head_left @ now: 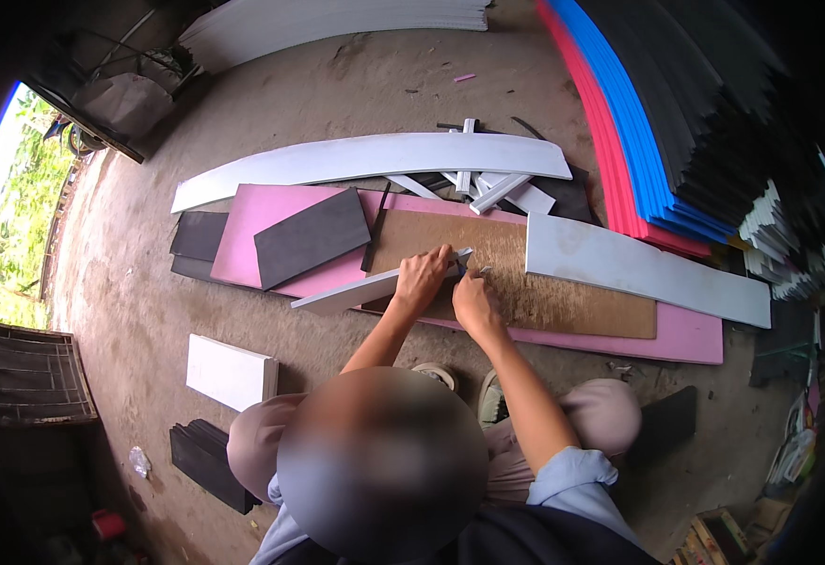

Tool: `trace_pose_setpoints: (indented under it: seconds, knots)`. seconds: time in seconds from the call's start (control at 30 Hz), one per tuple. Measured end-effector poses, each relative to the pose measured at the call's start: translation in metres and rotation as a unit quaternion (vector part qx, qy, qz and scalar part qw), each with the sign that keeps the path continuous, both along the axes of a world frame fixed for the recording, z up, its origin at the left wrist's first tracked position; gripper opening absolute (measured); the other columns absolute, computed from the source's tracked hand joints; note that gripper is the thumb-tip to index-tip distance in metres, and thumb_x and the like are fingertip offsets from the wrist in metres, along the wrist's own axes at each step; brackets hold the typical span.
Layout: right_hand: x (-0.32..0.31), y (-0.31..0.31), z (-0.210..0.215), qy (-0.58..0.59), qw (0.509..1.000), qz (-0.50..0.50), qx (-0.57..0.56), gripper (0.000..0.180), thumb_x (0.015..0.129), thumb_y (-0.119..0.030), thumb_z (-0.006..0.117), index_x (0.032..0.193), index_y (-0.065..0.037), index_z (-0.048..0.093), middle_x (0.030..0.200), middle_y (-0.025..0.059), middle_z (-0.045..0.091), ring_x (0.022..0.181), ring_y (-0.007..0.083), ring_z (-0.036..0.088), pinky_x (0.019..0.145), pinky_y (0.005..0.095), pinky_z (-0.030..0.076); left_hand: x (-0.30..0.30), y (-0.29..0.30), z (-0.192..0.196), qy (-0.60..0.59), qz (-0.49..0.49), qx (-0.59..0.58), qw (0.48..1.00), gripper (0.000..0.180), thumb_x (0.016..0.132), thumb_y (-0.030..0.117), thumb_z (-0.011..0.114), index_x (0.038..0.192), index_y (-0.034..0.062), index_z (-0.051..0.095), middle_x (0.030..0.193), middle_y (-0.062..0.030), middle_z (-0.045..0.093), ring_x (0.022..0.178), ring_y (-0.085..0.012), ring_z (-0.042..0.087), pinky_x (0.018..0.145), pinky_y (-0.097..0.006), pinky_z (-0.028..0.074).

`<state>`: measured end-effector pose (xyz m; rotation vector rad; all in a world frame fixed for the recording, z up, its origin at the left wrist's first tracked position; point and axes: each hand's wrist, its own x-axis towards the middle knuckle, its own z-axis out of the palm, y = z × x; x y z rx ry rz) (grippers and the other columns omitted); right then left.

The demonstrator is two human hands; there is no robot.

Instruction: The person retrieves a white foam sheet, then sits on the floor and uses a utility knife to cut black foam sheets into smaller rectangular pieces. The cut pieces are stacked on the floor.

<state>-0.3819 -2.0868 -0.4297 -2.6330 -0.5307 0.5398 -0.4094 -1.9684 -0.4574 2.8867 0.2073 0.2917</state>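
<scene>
Pale strip (346, 294): left hand (423, 280) grips it near its right end; long axis slants lower-left to upper-right. Right hand (476, 301) just beside; its hold unclear.

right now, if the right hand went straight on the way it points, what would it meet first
Probably the far end of the pale strip the left hand holds, with the brown board beyond; depth is unclear.

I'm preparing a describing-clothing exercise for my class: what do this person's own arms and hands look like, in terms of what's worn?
The left hand and right hand are ungloved, with no watch or bracelet discernible. The right sleeve is light blue, rolled into a bunched cuff near the elbow. The left sleeve is also light blue, but its cuff is mostly hidden.
</scene>
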Motion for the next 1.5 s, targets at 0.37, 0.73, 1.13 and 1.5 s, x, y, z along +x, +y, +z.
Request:
trace_pose_setpoints:
  seconds: [0.37,0.73,1.13,1.5]
  knots:
    - [-0.010,-0.023,-0.108,0.055,0.998,-0.022,-0.006,0.028,0.089,-0.024,0.043,0.101,0.002,0.046,0.087,0.0261,0.061,0.085,0.0431,0.060,0.074,0.0502,0.049,-0.004,-0.007,0.007,-0.010,-0.009,0.008,1.000,0.013,0.081,0.014,0.051,0.093,0.0100,0.047,0.077,-0.0069,0.060,0.068,-0.0265,0.063,0.052,-0.038,0.049]
    - [0.072,-0.039,0.004,0.105,0.931,-0.145,0.319,0.035,0.087,-0.034,0.050,0.089,0.001,0.052,0.063,0.0115,0.059,0.050,0.0224,0.060,0.049,0.0330,0.049,0.006,0.049,0.139,-0.240,0.162,-0.186,0.939,0.022,0.085,0.022,0.055,0.093,0.0035,0.047,0.080,-0.0197,0.061,0.072,-0.0404,0.058,0.057,-0.044,0.045]
    - [0.032,0.005,0.063,0.188,0.813,0.009,0.551,0.029,0.074,-0.017,0.071,0.090,-0.002,0.052,0.077,0.0018,0.054,0.074,0.0131,0.052,0.071,0.0269,0.042,-0.014,0.125,0.205,-0.290,0.149,-0.618,0.716,0.023,0.092,0.025,0.050,0.097,0.0030,0.054,0.080,-0.0052,0.060,0.067,-0.0126,0.057,0.057,-0.026,0.047]
    - [0.045,0.032,-0.029,0.098,0.881,-0.218,0.407,0.022,0.073,-0.005,0.067,0.079,-0.007,0.046,0.071,-0.0012,0.046,0.063,0.0103,0.044,0.062,0.0259,0.038,-0.065,0.147,-0.010,-0.151,0.414,-0.794,0.420,0.069,0.085,0.033,0.057,0.137,0.0040,0.022,0.144,-0.0168,0.019,0.130,-0.0309,0.027,0.103,-0.044,0.024]
